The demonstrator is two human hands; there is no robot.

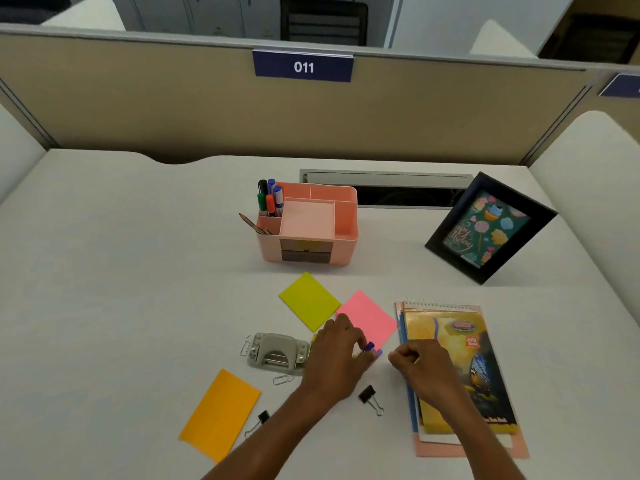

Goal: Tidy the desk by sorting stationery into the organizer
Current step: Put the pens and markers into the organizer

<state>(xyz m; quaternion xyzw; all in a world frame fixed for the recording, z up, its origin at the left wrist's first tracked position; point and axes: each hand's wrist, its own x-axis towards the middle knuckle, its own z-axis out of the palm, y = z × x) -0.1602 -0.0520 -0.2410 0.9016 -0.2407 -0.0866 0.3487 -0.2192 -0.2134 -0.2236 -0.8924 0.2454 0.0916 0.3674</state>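
Observation:
A pink desk organizer [343, 216] stands mid-desk with several markers [270, 199] and a pencil [251, 223] in its left slots. My left hand [337, 355] is curled over small items on the desk, and blue pen caps [370, 346] show at its fingertips. My right hand [420, 362] is curled just right of it, at the edge of a stack of notebooks [460, 368]; what it holds is hidden. Yellow-green [310, 301], pink [370, 315] and orange [221, 414] note pads lie flat on the desk.
A grey hole punch [277, 351] with paper clips [246, 344] sits left of my left hand. Two black binder clips [369, 396] [261, 419] lie near the front. A black photo frame [490, 228] leans at the right. A cable slot [384, 185] is behind the organizer.

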